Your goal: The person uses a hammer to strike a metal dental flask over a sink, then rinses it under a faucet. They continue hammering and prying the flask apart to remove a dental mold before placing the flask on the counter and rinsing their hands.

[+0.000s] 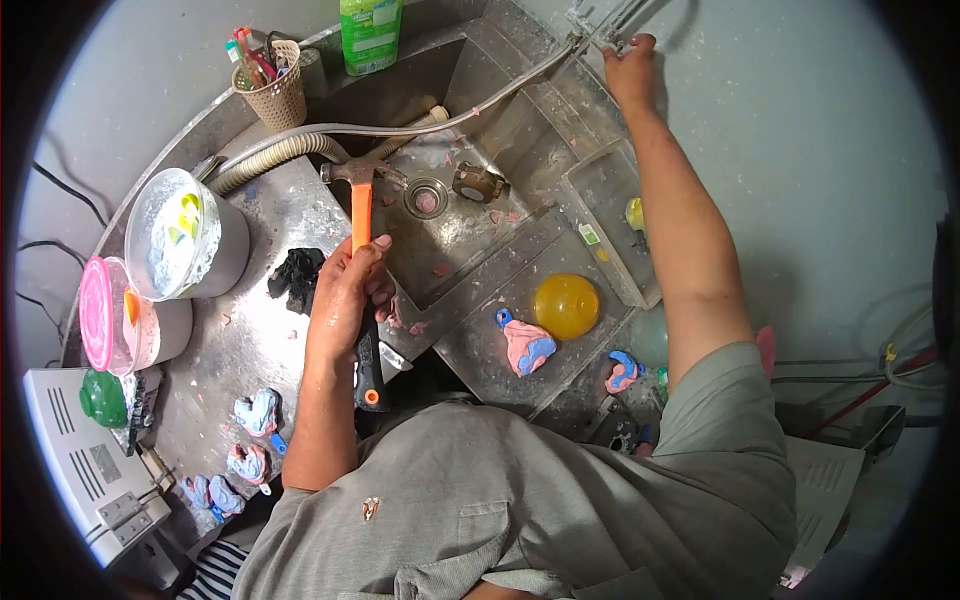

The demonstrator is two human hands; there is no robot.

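With your left hand (345, 295) clenched on the claw hammer (361, 240) and your right hand (630, 62) gripping the tap (597, 28) at one o'clock (reaching far), a loose swing could strike the sink (440, 230).

Orange-handled hammer (361, 230) upright, head over sink; tap (600, 30) high right.

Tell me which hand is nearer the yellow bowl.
Left. The left hand grips the hammer just left of the yellow bowl; the right hand is far up at the faucet.
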